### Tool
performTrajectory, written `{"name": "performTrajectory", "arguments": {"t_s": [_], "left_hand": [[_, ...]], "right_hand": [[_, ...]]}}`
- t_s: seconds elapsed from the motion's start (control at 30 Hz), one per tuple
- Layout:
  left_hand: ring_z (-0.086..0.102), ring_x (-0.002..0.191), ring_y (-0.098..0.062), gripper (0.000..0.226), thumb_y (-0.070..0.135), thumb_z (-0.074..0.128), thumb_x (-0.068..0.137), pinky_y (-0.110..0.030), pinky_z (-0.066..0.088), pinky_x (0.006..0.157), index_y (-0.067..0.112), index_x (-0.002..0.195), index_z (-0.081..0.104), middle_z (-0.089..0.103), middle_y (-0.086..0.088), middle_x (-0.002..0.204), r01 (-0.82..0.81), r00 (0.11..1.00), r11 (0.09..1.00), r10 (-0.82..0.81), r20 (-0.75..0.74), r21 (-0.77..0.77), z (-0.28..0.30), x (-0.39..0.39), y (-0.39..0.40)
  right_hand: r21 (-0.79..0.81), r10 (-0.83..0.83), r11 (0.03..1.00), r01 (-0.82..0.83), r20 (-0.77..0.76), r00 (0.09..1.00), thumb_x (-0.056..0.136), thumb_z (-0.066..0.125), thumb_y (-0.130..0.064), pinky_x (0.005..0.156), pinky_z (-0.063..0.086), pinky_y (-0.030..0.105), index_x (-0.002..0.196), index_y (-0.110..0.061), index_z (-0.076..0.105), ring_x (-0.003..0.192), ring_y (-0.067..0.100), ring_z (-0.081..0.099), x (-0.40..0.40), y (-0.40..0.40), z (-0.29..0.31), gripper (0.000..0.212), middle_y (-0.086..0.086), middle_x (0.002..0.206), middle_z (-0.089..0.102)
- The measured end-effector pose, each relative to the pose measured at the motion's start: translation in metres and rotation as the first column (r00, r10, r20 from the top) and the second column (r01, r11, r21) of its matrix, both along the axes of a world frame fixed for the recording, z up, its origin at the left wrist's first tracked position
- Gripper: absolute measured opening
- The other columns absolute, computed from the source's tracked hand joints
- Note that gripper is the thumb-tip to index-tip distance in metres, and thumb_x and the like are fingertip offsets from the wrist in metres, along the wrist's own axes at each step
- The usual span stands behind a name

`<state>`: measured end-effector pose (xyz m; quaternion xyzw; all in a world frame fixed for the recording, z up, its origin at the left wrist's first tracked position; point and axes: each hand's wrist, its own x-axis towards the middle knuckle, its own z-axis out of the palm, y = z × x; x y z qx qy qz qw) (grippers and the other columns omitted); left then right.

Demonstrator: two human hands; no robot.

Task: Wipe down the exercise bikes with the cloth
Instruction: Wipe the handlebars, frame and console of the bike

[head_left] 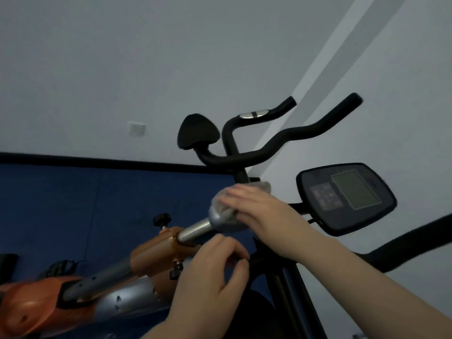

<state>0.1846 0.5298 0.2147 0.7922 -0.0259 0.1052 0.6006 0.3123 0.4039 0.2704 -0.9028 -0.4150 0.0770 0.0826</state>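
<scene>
An exercise bike with an orange and silver frame [146, 255] runs from the lower left toward the centre, seen at a tilt. Its chrome post [195, 231] ends in a silver cap [217, 220]. A pale cloth [260, 185] lies over that cap, and my right hand [259, 207] presses it down with fingers stretched across it. Just below, my left hand [215, 265] curls finger and thumb round a black bar [259, 263] of the bike. Black handlebars [281, 140] rise above, and the console [344, 196] with its grey screen sits at the right.
A black saddle-shaped pad [195, 130] sits left of the handlebars. Black adjustment knobs [161, 218] stick out of the orange clamp. A blue wall panel [73, 204] lies behind, the grey wall [146, 69] above it, and another black bar [415, 243] crosses at the right.
</scene>
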Motion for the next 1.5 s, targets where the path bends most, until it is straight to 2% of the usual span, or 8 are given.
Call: {"name": "performTrajectory", "arguments": {"t_s": [0.1,0.27,0.43,0.8,0.97,1.1,1.27,1.5], "left_hand": [[0.057,0.083,-0.004,0.008,0.033,0.05,0.081,-0.017,0.04,0.064,0.039,0.082,0.056,0.059,0.017,0.087,-0.065,0.996,0.997,0.067,0.057,-0.029,0.004,0.023,0.015],[0.053,0.089,-0.006,0.013,0.018,0.052,0.084,-0.023,0.043,0.075,0.028,0.086,0.06,0.055,0.018,0.087,-0.114,0.973,0.992,0.099,0.209,0.061,0.021,0.094,0.019],[0.051,0.094,-0.005,0.017,0.011,0.05,0.092,-0.028,0.041,0.086,0.025,0.093,0.061,0.056,0.014,0.095,-0.009,0.974,0.991,-0.02,0.224,0.13,0.02,0.146,0.002],[0.052,0.086,-0.007,0.016,0.021,0.045,0.095,-0.031,0.039,0.079,0.025,0.092,0.06,0.058,0.013,0.088,-0.079,0.981,0.948,0.02,0.192,0.309,0.011,0.153,-0.007],[0.05,0.083,-0.003,0.017,0.02,0.045,0.095,-0.029,0.037,0.077,0.028,0.089,0.058,0.057,0.015,0.086,-0.11,0.981,0.953,0.058,0.185,0.282,0.012,0.15,-0.007],[0.052,0.082,-0.005,0.016,0.02,0.045,0.095,-0.036,0.045,0.076,0.026,0.09,0.06,0.057,0.014,0.084,-0.133,0.981,0.943,0.081,0.177,0.304,0.014,0.149,-0.01],[0.052,0.083,0.001,0.017,0.024,0.043,0.095,-0.034,0.043,0.077,0.03,0.09,0.058,0.056,0.017,0.084,-0.17,0.975,0.94,0.117,0.186,0.296,0.012,0.15,-0.011],[0.05,0.108,-0.012,0.026,0.035,0.046,0.093,-0.032,0.038,0.09,0.029,0.117,0.056,0.057,0.012,0.112,-0.038,0.991,0.711,-0.066,0.12,0.702,0.024,0.151,-0.016]], "right_hand": [[0.023,-0.423,0.906,0.423,-0.004,0.906,0.1,0.036,-0.037,0.106,0.033,0.034,0.149,-0.032,0.018,0.136,0.016,0.035,-0.018,-0.011,-0.001,0.053,-0.004,0.155,0.028],[-0.19,-0.669,0.74,0.645,-0.099,0.737,0.102,0.024,-0.037,0.103,0.038,0.042,0.139,-0.011,0.032,0.124,0.036,0.044,0.014,0.01,0.002,0.046,0.022,0.139,0.041],[-0.195,-0.613,0.783,0.591,-0.081,0.786,0.1,0.025,-0.033,0.114,0.024,0.043,0.147,-0.011,0.02,0.139,0.032,0.025,-0.003,0.01,-0.007,0.052,0.016,0.153,0.022],[-0.249,-0.735,0.674,0.696,-0.129,0.666,0.103,0.022,-0.032,0.105,0.033,0.039,0.145,-0.009,0.025,0.134,0.031,0.034,0.007,0.001,0.006,0.048,0.015,0.154,0.025],[-0.18,-0.574,0.812,0.556,-0.068,0.816,0.102,0.03,-0.025,0.114,0.017,0.039,0.146,-0.006,0.025,0.142,0.031,0.019,-0.012,0.008,0.004,0.049,0.017,0.156,0.018],[-0.281,-0.611,0.773,0.569,-0.085,0.787,0.102,0.033,-0.021,0.106,0.032,0.04,0.143,-0.008,0.031,0.133,0.031,0.034,0.011,-0.005,0.017,0.043,0.014,0.151,0.03],[0.004,-0.575,0.817,0.577,-0.083,0.814,0.102,0.031,-0.032,0.115,0.018,0.033,0.15,-0.01,0.016,0.144,0.021,0.018,-0.02,0.001,-0.007,0.055,0.009,0.158,0.019],[-0.176,-0.653,0.755,0.632,-0.121,0.747,0.096,0.048,-0.027,0.067,0.036,0.028,0.108,-0.011,0.06,0.097,0.028,0.059,0.009,-0.042,0.02,0.023,0.012,0.106,0.064]]}}
